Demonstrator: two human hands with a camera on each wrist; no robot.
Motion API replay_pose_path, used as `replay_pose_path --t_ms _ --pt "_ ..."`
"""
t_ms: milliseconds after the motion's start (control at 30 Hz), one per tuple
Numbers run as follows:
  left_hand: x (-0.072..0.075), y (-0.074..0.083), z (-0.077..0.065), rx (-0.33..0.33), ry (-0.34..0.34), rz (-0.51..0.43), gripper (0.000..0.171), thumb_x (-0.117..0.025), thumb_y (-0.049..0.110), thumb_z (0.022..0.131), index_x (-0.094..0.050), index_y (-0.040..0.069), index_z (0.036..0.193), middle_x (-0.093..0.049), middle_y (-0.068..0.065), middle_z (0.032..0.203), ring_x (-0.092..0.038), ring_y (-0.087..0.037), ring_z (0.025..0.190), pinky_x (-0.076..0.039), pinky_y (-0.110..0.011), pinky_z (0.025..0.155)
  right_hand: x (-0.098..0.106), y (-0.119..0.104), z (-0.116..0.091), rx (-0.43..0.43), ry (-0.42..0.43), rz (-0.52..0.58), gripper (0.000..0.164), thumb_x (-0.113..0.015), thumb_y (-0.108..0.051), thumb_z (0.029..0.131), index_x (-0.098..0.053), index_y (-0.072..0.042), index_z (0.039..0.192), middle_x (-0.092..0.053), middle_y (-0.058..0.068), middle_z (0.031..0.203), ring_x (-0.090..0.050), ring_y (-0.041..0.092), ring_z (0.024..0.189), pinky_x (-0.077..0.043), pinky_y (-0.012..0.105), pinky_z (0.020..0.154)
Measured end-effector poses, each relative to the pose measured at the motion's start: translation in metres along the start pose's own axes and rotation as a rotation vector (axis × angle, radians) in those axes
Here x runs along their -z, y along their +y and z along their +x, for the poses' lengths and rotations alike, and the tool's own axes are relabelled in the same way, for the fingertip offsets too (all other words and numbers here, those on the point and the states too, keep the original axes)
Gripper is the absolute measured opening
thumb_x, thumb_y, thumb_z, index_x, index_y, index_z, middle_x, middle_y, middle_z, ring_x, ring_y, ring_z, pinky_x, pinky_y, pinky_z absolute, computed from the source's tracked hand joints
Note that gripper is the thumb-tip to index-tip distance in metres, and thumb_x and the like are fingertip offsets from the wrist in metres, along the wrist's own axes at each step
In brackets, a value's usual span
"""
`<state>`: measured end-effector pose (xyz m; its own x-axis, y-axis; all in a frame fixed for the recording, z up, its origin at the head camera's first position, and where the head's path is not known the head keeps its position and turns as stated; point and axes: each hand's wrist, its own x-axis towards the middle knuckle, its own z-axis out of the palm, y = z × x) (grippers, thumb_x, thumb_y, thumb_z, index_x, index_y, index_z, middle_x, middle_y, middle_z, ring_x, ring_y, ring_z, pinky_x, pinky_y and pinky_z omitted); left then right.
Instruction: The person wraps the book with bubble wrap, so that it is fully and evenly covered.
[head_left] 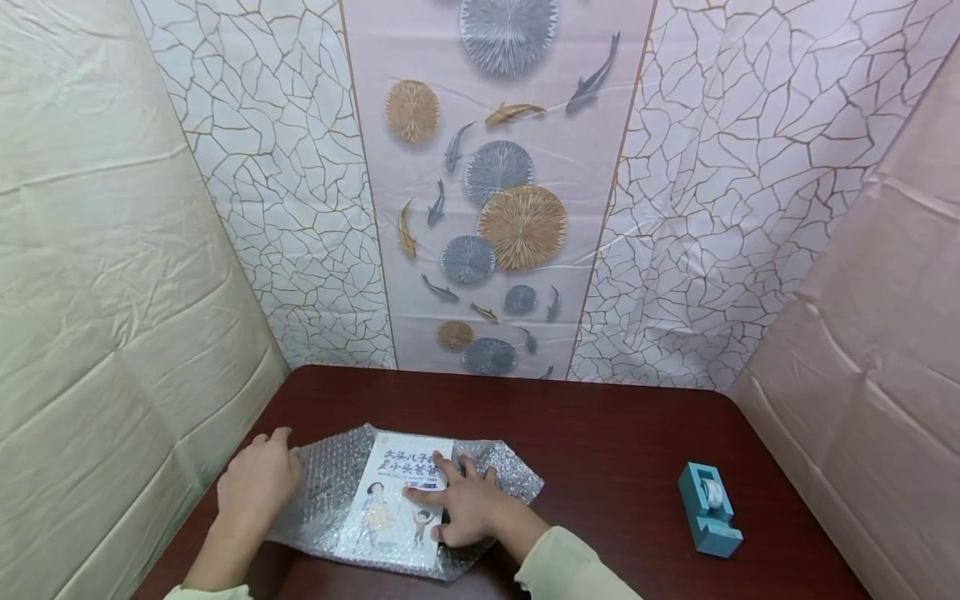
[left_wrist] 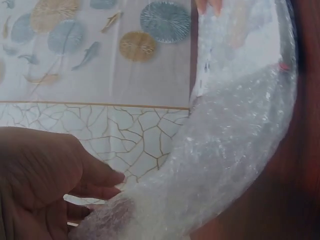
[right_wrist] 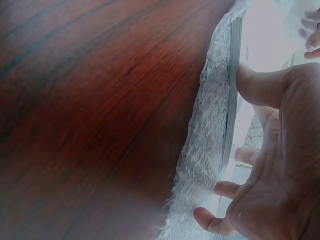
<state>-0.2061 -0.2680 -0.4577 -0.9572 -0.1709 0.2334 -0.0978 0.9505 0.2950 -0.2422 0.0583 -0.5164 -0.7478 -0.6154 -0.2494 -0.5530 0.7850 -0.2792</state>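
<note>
A picture book (head_left: 393,479) with Chinese lettering and cartoon figures lies on a sheet of bubble wrap (head_left: 318,475). On the left, my left hand (head_left: 258,479) pinches the edge of the wrap, whose raised flap partly covers the cover. The left wrist view shows the fingers (left_wrist: 102,172) at the edge of the bubble wrap (left_wrist: 225,145). My right hand (head_left: 476,504) rests on the right part of the book with its fingers spread. Page edges of the book (right_wrist: 232,95) show beside the thumb in the right wrist view, with bubble wrap (right_wrist: 200,140) under them.
A teal tape dispenser (head_left: 708,512) with a roll of tape stands on the right of the dark red-brown table (head_left: 600,467). Patterned cloth (head_left: 487,250) hangs behind the table, and pale cloth walls (head_left: 97,292) stand at both sides.
</note>
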Motion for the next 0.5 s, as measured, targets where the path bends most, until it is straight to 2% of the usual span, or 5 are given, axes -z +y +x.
replay_pose_path --t_ms 133,233,300,367,500 --pt "0.007 0.003 -0.001 0.013 -0.001 -0.046 0.044 -0.062 0.011 0.102 -0.063 -0.009 0.142 -0.073 -0.032 0.111 -0.071 -0.053 0.08 -0.059 -0.062 0.06 0.001 -0.001 -0.001 0.002 0.001 0.002 0.064 -0.062 -0.055 0.107 -0.033 -0.068 0.163 -0.008 -0.001 0.189 -0.013 0.052 0.17 -0.025 0.088 0.122" --pt "0.011 0.004 -0.002 0.003 -0.007 -0.098 0.048 -0.063 0.011 0.101 -0.062 -0.004 0.147 -0.071 -0.021 0.087 -0.061 -0.033 0.06 -0.049 -0.046 0.049 0.0 0.0 -0.001 0.005 0.006 0.002 0.064 -0.062 -0.055 0.107 -0.033 -0.068 0.163 -0.008 0.0 0.189 -0.013 0.052 0.17 -0.025 0.089 0.122" --pt "0.011 0.004 -0.001 -0.021 -0.021 -0.133 0.049 -0.065 0.011 0.101 -0.062 0.0 0.148 -0.067 -0.011 0.078 -0.051 -0.022 0.056 -0.042 -0.039 0.05 0.0 0.0 -0.001 0.007 0.009 0.001 0.065 -0.062 -0.055 0.107 -0.033 -0.068 0.163 -0.008 0.0 0.189 -0.013 0.053 0.17 -0.025 0.089 0.122" --pt "0.011 0.004 0.0 -0.055 -0.039 -0.171 0.048 -0.068 0.014 0.101 -0.064 0.004 0.148 -0.069 -0.008 0.081 -0.052 -0.018 0.059 -0.041 -0.038 0.054 0.0 0.0 -0.001 0.009 0.01 0.001 0.065 -0.063 -0.054 0.107 -0.033 -0.068 0.163 -0.008 0.0 0.189 -0.014 0.053 0.17 -0.025 0.089 0.122" --pt "0.012 0.006 0.001 -0.098 -0.112 -0.247 0.035 -0.07 0.032 0.107 -0.075 0.015 0.138 -0.075 -0.013 0.114 -0.066 -0.022 0.084 -0.05 -0.041 0.067 -0.001 0.002 -0.001 0.012 0.009 0.001 0.065 -0.062 -0.055 0.107 -0.032 -0.068 0.163 -0.007 0.0 0.189 -0.013 0.053 0.17 -0.025 0.089 0.122"
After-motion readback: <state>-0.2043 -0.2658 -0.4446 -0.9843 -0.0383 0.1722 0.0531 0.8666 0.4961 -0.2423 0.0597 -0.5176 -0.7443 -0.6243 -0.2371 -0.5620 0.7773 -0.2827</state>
